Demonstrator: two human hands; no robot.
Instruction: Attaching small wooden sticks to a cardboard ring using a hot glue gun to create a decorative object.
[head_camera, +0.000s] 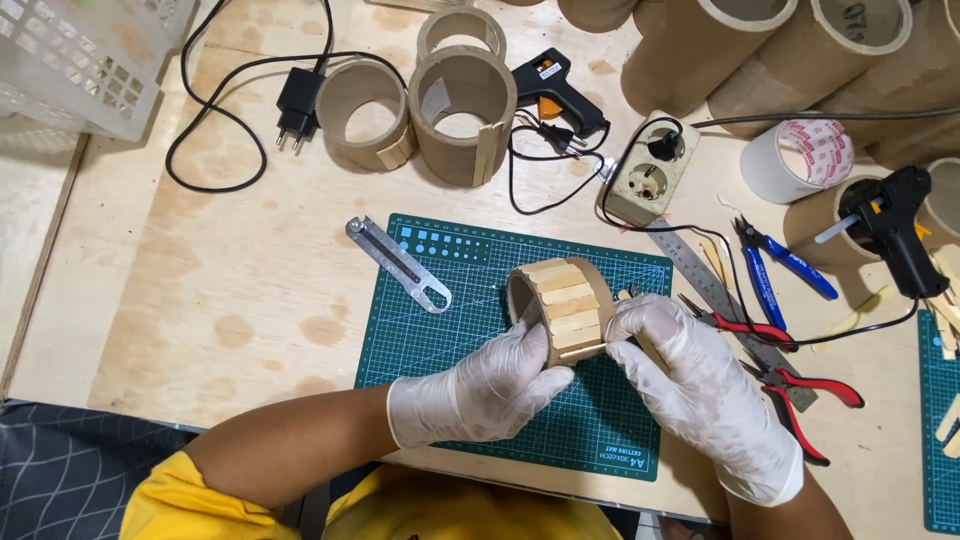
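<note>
Left hand (490, 385) clamps the cardboard ring (560, 310) steady over the green mat (450, 340) while right hand (690, 375) pinches a wooden stick (585, 347) flat against it.

Pliers (790, 385) right of cutting mat (450, 330)

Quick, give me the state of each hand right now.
Left hand: closed around the cardboard ring clad in wooden sticks, steadying it.
Right hand: fingers pinched on a wooden stick at the ring's side.
</note>
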